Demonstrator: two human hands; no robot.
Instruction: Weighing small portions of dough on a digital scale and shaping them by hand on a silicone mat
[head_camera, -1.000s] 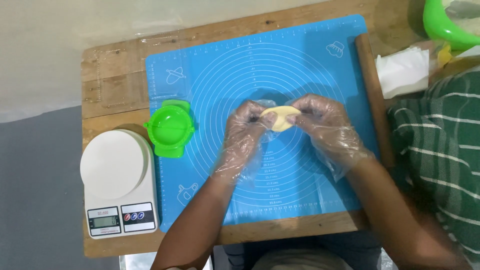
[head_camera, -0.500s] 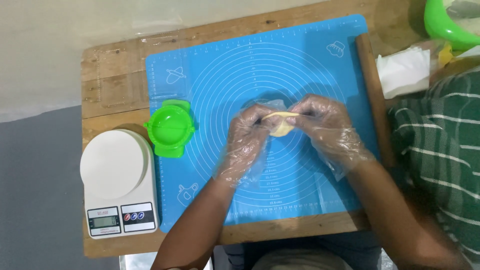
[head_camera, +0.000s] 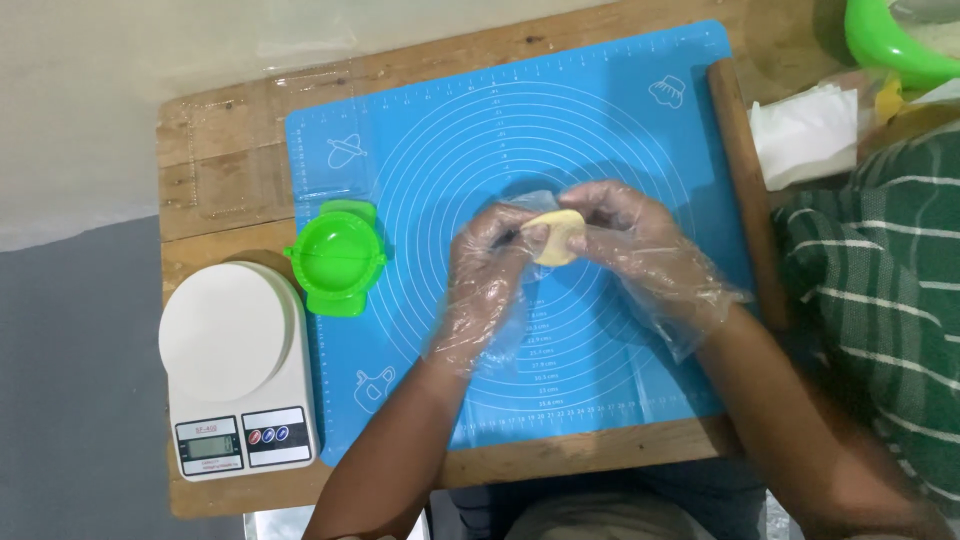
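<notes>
Two gloved hands meet fingertip to fingertip at mid-scene.

The left hand (head_camera: 487, 268) and the right hand (head_camera: 640, 245) both wear loose clear plastic gloves that bag at the wrists. The bare forearms rise from the near edge and converge, the left from near centre, the right from the near right corner. Both hands lie palm down with fingers curled inward, thumbs and fingertips pinched together where the two hands touch.

Head view, straight down, close above table (head_camera: 230, 165)
</notes>
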